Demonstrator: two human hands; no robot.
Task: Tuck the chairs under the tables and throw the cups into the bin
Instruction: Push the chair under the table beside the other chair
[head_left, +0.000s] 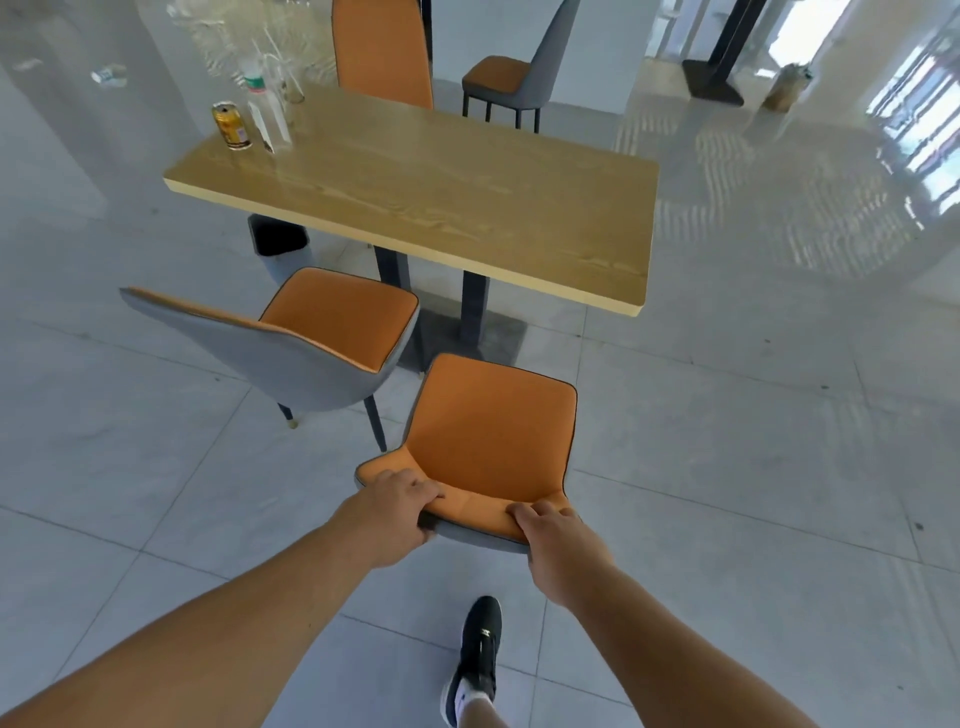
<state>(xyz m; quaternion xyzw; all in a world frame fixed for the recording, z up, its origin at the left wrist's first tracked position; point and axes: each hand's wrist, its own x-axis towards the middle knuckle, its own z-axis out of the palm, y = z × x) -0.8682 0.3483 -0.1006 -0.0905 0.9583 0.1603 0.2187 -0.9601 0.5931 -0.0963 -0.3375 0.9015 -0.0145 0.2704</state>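
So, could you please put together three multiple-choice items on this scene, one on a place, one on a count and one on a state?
1. Where does the gold drink can stand?
A. on the floor
B. on the near left corner of the wooden table
C. on a chair seat

2. How many orange-seated chairs show?
A. two
B. four
C. six

3. What is the state of the nearest chair?
A. lying on its side
B. pushed fully under the table
C. gripped at the backrest top by both hands, seat clear of the table

Answers:
1 B, the can stands on that corner.
2 B, two near, two beyond the table.
3 C, the left hand and right hand clasp the backrest.
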